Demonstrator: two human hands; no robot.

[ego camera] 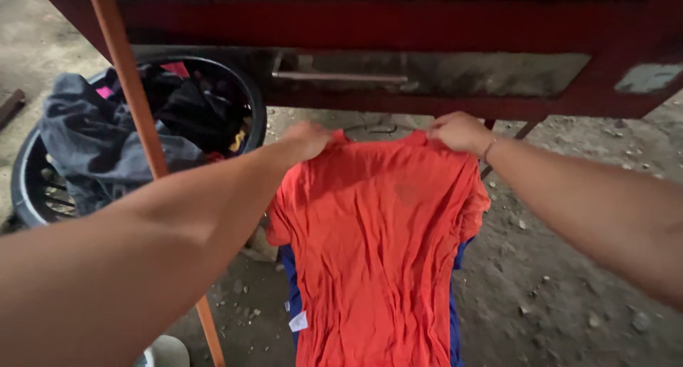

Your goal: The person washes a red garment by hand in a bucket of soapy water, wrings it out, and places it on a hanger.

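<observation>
An orange-red shirt (373,246) with blue trim hangs in front of me, stretched between both hands. My left hand (307,139) grips its left shoulder. At the right shoulder my right hand (461,132) is closed on the cloth, with a thin bracelet on the wrist. A wire hanger (373,128) shows just behind the collar, between the two hands. A small white tag sticks out at the shirt's lower left edge.
A dark round basket (252,100) full of dark and grey clothes stands at the left. An orange pole (135,96) slants down past it. A dark red metal frame (427,25) runs across the top. Below lies dirt ground with small stones.
</observation>
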